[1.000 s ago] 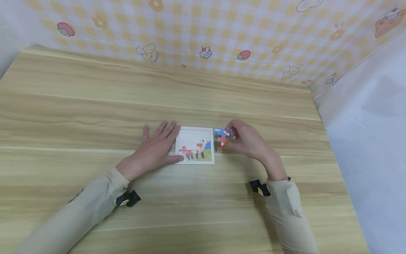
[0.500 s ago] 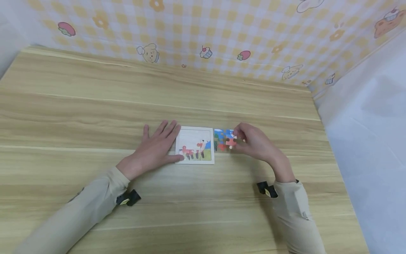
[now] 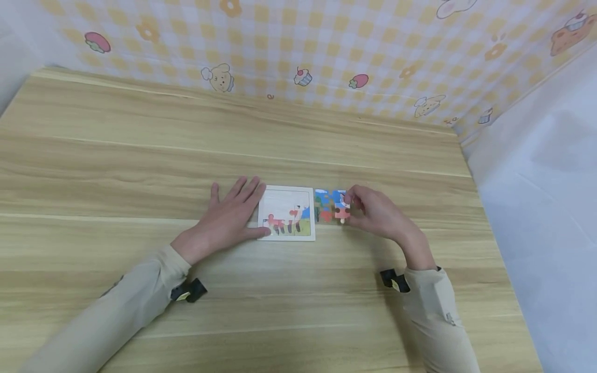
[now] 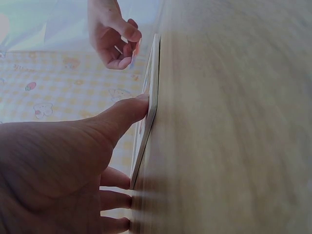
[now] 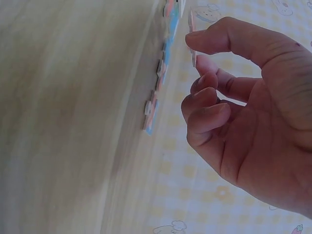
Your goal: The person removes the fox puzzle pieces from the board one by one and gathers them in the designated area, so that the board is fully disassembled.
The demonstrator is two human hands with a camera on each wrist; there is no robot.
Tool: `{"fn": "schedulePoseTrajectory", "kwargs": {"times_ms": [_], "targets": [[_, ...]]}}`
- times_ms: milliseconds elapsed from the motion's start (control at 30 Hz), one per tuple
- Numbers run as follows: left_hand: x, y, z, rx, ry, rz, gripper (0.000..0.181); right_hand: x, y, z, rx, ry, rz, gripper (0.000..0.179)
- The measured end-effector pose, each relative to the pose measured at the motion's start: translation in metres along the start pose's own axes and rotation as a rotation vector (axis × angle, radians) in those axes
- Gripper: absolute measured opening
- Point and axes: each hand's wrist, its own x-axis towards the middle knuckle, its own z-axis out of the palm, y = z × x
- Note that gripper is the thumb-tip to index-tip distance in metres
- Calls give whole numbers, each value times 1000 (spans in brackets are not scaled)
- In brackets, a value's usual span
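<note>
My left hand (image 3: 219, 223) lies with spread, straight fingers at the left side of a white-framed puzzle board (image 3: 279, 201), its thumb resting on the lower left corner. The lower part of the board holds fitted pieces picturing a red-and-white animal on grass; its upper part is bare white. To the right, thumb and index finger of my right hand (image 3: 380, 215) pinch a puzzle piece (image 5: 192, 22) on edge above the table, while the other fingers curl inward. Beneath and beside it lie loose puzzle pieces (image 3: 322, 198) in blue, green and red, partly covered by the held piece in the head view.
The wood-grain table (image 3: 280, 300) stretches around both hands. A yellow checked cloth (image 3: 266, 46) with cartoon prints hangs along its back edge, and a white sheet (image 3: 550, 207) lies beyond the right edge.
The right hand has moved right and slightly nearer with the pinched piece, uncovering more of the loose pieces. The left hand and the board have stayed in place.
</note>
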Motion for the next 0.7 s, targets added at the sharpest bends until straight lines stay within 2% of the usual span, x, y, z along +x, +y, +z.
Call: {"fn": "schedulePoseTrajectory", "kwargs": {"times_ms": [700], "targets": [[-1,0,-2,-4,-11,-4,93,0,10,11,-6,-20,-22,25]]}}
